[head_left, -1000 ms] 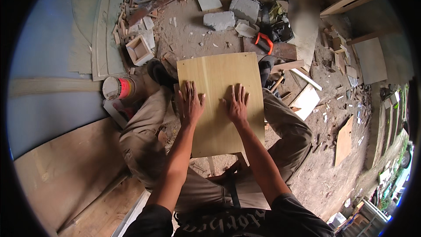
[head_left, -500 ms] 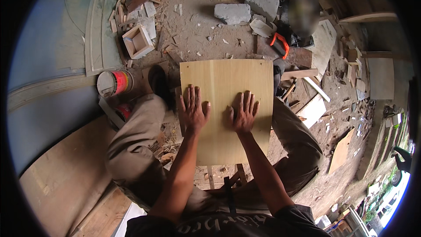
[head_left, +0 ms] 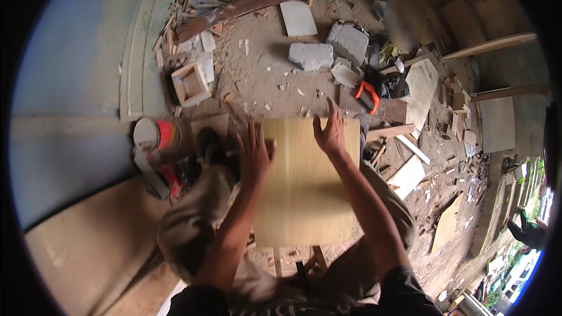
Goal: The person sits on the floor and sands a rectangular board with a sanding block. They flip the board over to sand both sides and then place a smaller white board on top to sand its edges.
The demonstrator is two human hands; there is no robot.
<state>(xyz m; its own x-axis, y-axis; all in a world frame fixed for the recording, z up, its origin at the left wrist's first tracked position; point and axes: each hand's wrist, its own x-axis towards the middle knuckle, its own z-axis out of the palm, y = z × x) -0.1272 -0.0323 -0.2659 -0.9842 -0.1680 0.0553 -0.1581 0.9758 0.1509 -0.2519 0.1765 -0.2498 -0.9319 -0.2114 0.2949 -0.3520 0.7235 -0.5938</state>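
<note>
A pale wooden board (head_left: 304, 205) with rounded near corners lies flat between my knees, propped on a wooden support that shows below its near edge. My left hand (head_left: 255, 155) is over the board's left edge, fingers stretched out and apart. Toward the far right part of the board is my right hand (head_left: 332, 136), its fingers extended and the thumb held away from them. It looks lifted off the surface, holding nothing. Whether the left palm still touches the board, I cannot tell.
Left of my foot stands a paint bucket (head_left: 154, 134) with a red label. Farther off are a small open wooden box (head_left: 190, 85), concrete blocks (head_left: 311, 56) and an orange curved handle (head_left: 369, 96). Wood scraps (head_left: 408, 177) litter the ground at right. Another person's arm (head_left: 525, 229) shows at the far right.
My right hand has risen from lying flat on the board and moved toward its far edge. The left hand has shifted slightly and turned. The whole view has tilted, so the board appears lower.
</note>
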